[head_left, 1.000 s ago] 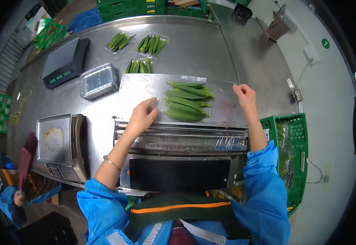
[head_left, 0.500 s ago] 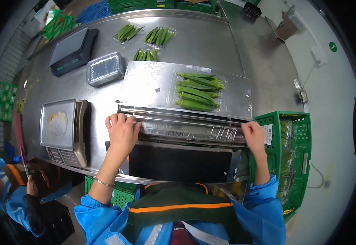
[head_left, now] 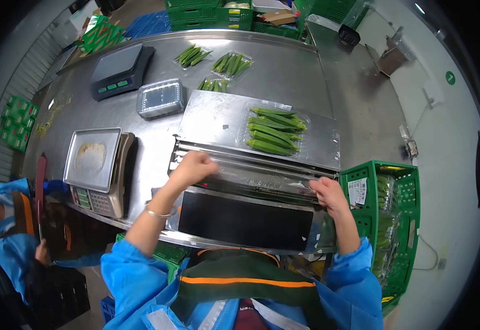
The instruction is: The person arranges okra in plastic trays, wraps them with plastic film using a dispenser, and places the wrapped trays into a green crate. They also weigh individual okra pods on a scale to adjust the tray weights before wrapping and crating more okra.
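Observation:
My left hand [head_left: 194, 168] is closed on the left part of the clear plastic film [head_left: 251, 177], above the roller of the wrapping machine [head_left: 245, 217]. At the right end of the roller, my right hand [head_left: 328, 193] pinches the film's other side. Between both hands the film stretches across the machine, over its black plate. Just beyond, on the machine's metal top [head_left: 207, 118], lies a clear tray of okra [head_left: 276, 131], its pods side by side.
Two scales, one silver-topped [head_left: 92, 159] and one dark [head_left: 118, 69], stand left. Stacked clear trays [head_left: 161, 99] and okra packs [head_left: 233, 64] lie behind. A green crate [head_left: 373, 220] is at right. Another person [head_left: 14, 231] holds a long red-handled tool at left.
Both hands have closed on the film; my left hand has moved right and lifted off the roller's left part. The whole view has shifted slightly, with the table appearing lower and further right.

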`<state>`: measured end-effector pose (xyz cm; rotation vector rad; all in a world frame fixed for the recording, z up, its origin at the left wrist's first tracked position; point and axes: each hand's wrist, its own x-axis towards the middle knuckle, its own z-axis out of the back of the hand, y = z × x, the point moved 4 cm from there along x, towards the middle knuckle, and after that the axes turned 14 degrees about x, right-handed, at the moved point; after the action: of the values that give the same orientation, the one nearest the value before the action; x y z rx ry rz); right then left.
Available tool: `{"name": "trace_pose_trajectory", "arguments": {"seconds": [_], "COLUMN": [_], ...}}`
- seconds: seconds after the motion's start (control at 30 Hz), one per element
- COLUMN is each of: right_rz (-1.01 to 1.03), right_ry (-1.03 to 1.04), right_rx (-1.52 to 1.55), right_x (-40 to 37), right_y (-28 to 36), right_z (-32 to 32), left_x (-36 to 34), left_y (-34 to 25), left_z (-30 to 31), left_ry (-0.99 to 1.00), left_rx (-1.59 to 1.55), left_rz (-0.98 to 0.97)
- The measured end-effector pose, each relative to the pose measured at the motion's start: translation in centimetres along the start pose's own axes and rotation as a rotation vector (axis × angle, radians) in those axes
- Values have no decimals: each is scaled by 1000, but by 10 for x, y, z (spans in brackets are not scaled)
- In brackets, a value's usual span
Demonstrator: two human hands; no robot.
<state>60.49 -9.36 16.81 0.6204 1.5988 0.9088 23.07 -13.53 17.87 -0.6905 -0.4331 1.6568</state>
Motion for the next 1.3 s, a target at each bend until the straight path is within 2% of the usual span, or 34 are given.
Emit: {"name": "trace_pose_trajectory", "arguments": {"seconds": [0.03,0.1,0.17,0.2,0.27,0.3,0.33,0.37,0.4,0.43,0.5,0.53,0.57,0.63,0.67,0.7,0.73,0.77,0.8,0.83,0.87,0.97,1.0,1.07,1.1,1.17,1.23,1.27,1.3], "right_rz": [-141,-418,-346,-240,92,309,526,629,750,902,728,704,667,460,345,253,183,116,69,34,-2,15,54,151,195,210,127,187,148], "right_ry": [119,359,825,923,904,795,685,279,341,255,-159,-66,28,211,291,294,299,303,191,189,185,231,229,171,231,316,303,299,301], "right_rx": [324,974,1202,1343,1431,1359,1273,1073,979,696,-353,-450,-546,-236,-70,1,70,140,33,25,21,-46,-63,2,19,45,6,30,71], "right_x": [-8,-34,-76,-83,-67,-39,-14,7,68,116,146,168,184,178,169,160,152,142,130,124,119,95,83,28,6,-46,-93,-106,-112], "right_y": [-10,-34,-5,20,69,106,144,174,184,178,152,131,115,117,113,109,112,112,109,104,97,87,82,86,80,68,44,25,4], "right_z": [5,14,-8,0,12,14,13,-9,-1,-3,-34,-36,-37,-30,-27,-22,-17,-14,-15,-18,-20,-25,-26,-30,-30,-38,-48,-52,-53], "left_x": [-13,-44,-67,-59,-29,16,52,96,150,167,209,218,209,201,186,177,174,166,156,145,142,116,104,71,54,-1,-52,-71,-85], "left_y": [-1,29,-5,-30,-76,-81,-101,-108,-93,-97,-75,-60,-63,-61,-65,-65,-61,-57,-55,-53,-43,-57,-61,-69,-58,-65,-55,-39,-25], "left_z": [11,2,11,27,61,70,84,84,66,48,-13,-32,-31,-23,-12,-2,-1,0,0,-2,-12,4,7,18,14,23,26,21,13], "left_ry": [206,431,697,634,449,410,186,-52,-157,-339,-267,-375,-212,61,204,336,363,462,550,636,561,486,483,256,265,294,544,594,648], "left_rx": [-275,-898,-1256,-1273,-1445,-1716,-1789,-1474,-1189,-620,-155,142,57,-78,-255,-426,-501,-549,-524,-492,-454,-403,-397,-274,-452,-486,-569,-594,-618], "left_rz": [174,301,147,-172,-413,-684,-359,-396,-620,-553,-492,-589,-629,-351,-325,-302,-323,-262,-141,-19,49,-150,-122,-234,-63,-101,-59,-103,-146]}}
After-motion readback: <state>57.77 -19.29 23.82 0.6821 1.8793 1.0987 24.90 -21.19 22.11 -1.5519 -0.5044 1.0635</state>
